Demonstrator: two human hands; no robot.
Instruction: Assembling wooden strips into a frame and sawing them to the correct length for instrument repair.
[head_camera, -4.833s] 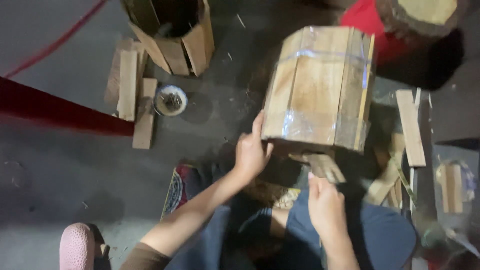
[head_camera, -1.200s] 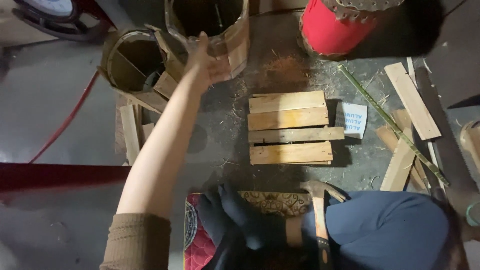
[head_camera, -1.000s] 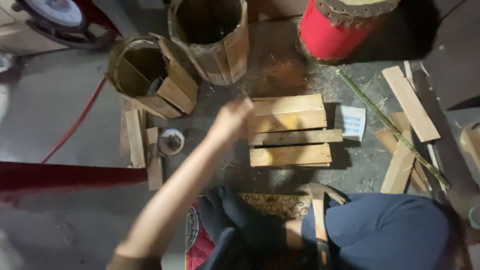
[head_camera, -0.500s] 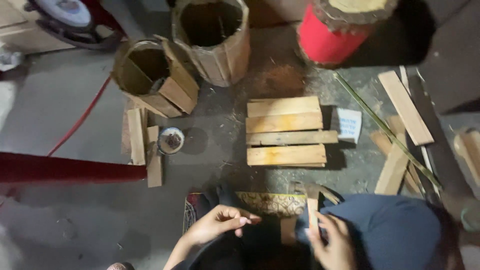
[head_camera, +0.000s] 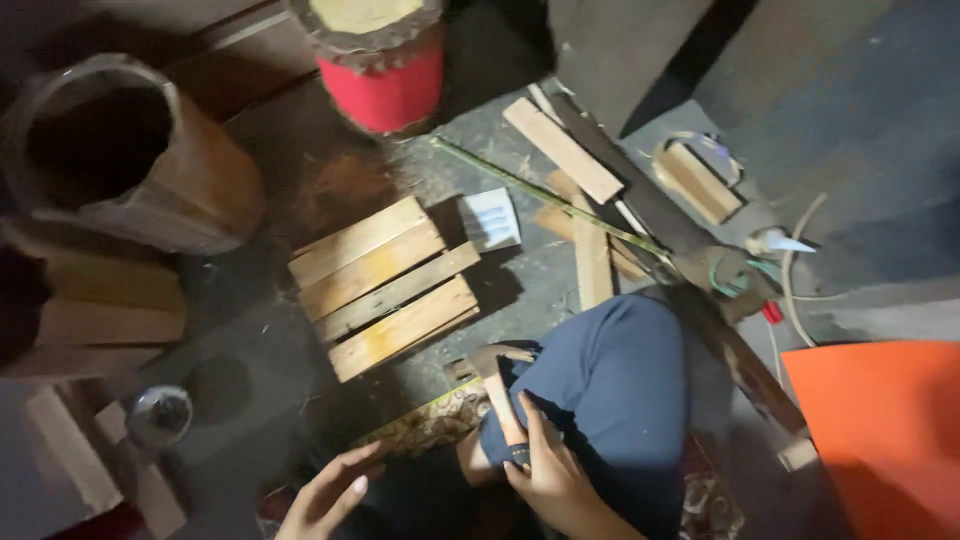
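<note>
Head view: right hand (head_camera: 553, 478) clasps the wooden handle (head_camera: 503, 412), long axis running up toward the slats (head_camera: 385, 288), while the left hand (head_camera: 330, 493) hangs empty, fingers loose, well apart.

Bare concrete floor (head_camera: 540, 290) lies open between the flat wooden slats (head_camera: 385, 285) at centre and the loose slats at right (head_camera: 592, 262). A wooden barrel (head_camera: 130, 160) blocks the upper left, a red drum (head_camera: 385, 70) the top, an orange sheet (head_camera: 885, 430) the lower right.
</note>
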